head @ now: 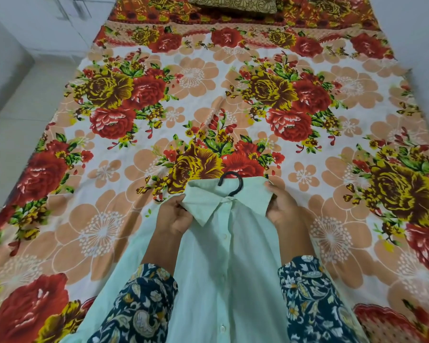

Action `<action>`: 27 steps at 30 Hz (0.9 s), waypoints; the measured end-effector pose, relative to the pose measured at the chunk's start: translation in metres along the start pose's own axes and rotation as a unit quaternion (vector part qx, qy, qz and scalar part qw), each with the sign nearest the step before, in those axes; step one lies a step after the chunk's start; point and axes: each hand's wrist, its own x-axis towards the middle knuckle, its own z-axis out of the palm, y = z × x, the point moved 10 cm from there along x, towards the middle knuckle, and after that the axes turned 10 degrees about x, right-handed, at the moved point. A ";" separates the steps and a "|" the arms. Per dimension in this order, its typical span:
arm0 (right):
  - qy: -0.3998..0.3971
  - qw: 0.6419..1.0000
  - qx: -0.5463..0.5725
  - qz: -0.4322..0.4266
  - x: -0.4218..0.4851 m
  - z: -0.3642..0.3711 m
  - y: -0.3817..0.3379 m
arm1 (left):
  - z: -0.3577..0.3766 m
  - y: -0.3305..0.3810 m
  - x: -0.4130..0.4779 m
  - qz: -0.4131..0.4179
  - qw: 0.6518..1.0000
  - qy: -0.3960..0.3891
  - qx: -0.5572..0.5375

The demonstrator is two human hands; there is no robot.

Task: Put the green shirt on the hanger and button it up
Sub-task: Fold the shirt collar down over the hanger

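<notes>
One green shirt (223, 268) covers one black hanger (234, 181); left hand (175, 216) and right hand (281, 206) each pinch its collar.

Single view, head-worn, wide-angle — faces forward and steeply down along the bed (233, 100), straight lines bowing toward the frame edges. Near field, bottom centre: left hand (175, 216) and right hand (281, 206) on the shirt (228, 268), close under the lens. Far field — pillow (233, 3) at the top edge, floor (15, 134) along the left.
</notes>
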 end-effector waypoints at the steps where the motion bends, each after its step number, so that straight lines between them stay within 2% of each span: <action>1: -0.012 1.000 0.016 0.011 -0.001 -0.001 0.007 | -0.004 0.000 0.000 0.013 1.000 0.007 -0.023; 4: 0.007 0.999 -0.001 0.044 0.001 -0.012 0.024 | -0.008 -0.003 -0.002 0.023 0.999 0.008 -0.027; 6: 0.013 0.998 -0.023 0.049 0.002 -0.015 0.025 | -0.011 -0.003 -0.005 0.015 0.998 0.028 0.061; 9: 0.000 0.999 -0.022 0.039 0.005 -0.016 0.019 | -0.025 0.006 -0.006 0.018 0.973 0.122 0.196; 12: -0.010 0.999 0.019 0.029 0.006 -0.018 0.014 | -0.040 0.020 -0.007 0.031 0.945 0.238 0.222; 15: 0.018 0.999 -0.011 0.047 0.006 -0.022 0.019 | -0.034 0.027 -0.011 0.042 0.910 0.283 0.299; 16: 0.029 0.998 -0.038 0.051 0.006 -0.023 0.020 | -0.032 0.031 -0.015 0.050 0.878 0.309 0.362; 17: 0.043 0.996 -0.069 0.045 0.007 -0.024 0.018 | -0.027 0.039 -0.023 0.067 0.821 0.352 0.444; 18: 0.061 0.993 -0.098 0.037 0.011 -0.028 0.016 | -0.016 0.049 -0.035 0.097 0.741 0.398 0.532; 19: 0.080 0.989 -0.124 0.028 0.013 -0.031 0.012 | 0.009 0.059 -0.046 0.159 0.660 0.411 0.608; 20: 0.093 0.986 -0.138 0.012 0.019 -0.035 0.008 | 0.044 0.062 -0.048 0.241 0.592 0.374 0.672; 22: 0.082 0.980 -0.178 -0.017 0.021 -0.031 0.000 | 0.122 0.032 -0.037 0.360 0.454 0.179 0.795; 24: 0.055 0.976 -0.209 -0.042 0.014 -0.019 -0.008 | 0.162 -0.016 -0.023 0.365 0.328 -0.009 0.871; 25: 0.035 0.974 -0.216 -0.053 0.009 -0.012 -0.012 | 0.168 -0.031 -0.015 0.348 0.281 -0.061 0.892; 27: 0.005 0.969 -0.239 -0.067 0.004 -0.003 -0.020 | 0.173 -0.047 -0.003 0.318 0.219 -0.103 0.917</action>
